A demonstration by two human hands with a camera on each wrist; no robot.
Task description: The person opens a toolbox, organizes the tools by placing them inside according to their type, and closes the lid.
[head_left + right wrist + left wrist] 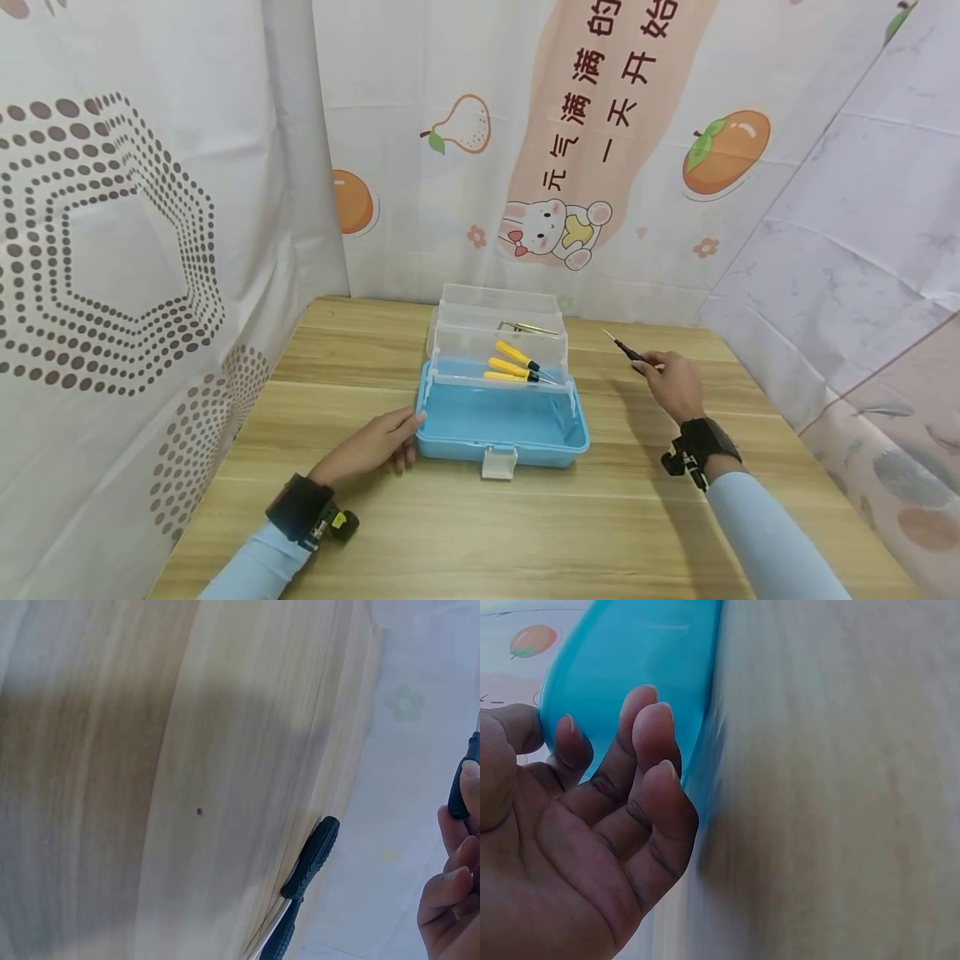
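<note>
A light blue toolbox (510, 450) stands unfolded on the table, its white latch (498, 463) hanging at the front. My left hand (386, 440) pinches its left front corner between thumb and index finger, the other fingers loosely bent beside the wall (641, 645). Three yellow-handled screwdrivers (513, 367) lie in the lower clear tray (457, 379). To the right of the box, my right hand (675, 387) holds a black-handled screwdriver (624, 346) above the table, its thin shaft pointing away to the left. The right wrist view shows its handle (459, 787) only at the edge.
The upper clear tray (498, 297) carries a thin metal tool and a brass-coloured one (536, 329). Black-handled tools (311, 859) lie near the table's far edge in the right wrist view. Printed curtains (420, 183) enclose the wooden table (360, 350) behind and at both sides.
</note>
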